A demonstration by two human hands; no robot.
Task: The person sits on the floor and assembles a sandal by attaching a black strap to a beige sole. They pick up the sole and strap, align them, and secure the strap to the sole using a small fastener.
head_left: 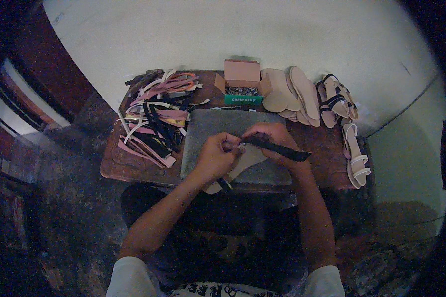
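Note:
A black strap (282, 150) slants across my right hand (274, 136), which is closed on it near its left end. My left hand (218, 157) is closed in a pinch close to that same end, with a small shiny bit (242, 146) by the fingertips; what it grips is too small to make out. Beneath both hands lies a beige sandal sole (248, 166), partly hidden by them. Its near end reaches past the front edge of the grey pad (198, 129) and carries a short black band (224, 183).
A tangled pile of pink, black and white straps (156, 119) covers the wooden table's (115, 161) left side. Behind the pad stands an open green box (244, 99) of small nails. Beige soles (302, 94), black-strapped sandals (336, 101) and a white-strapped sandal (354, 158) lie right.

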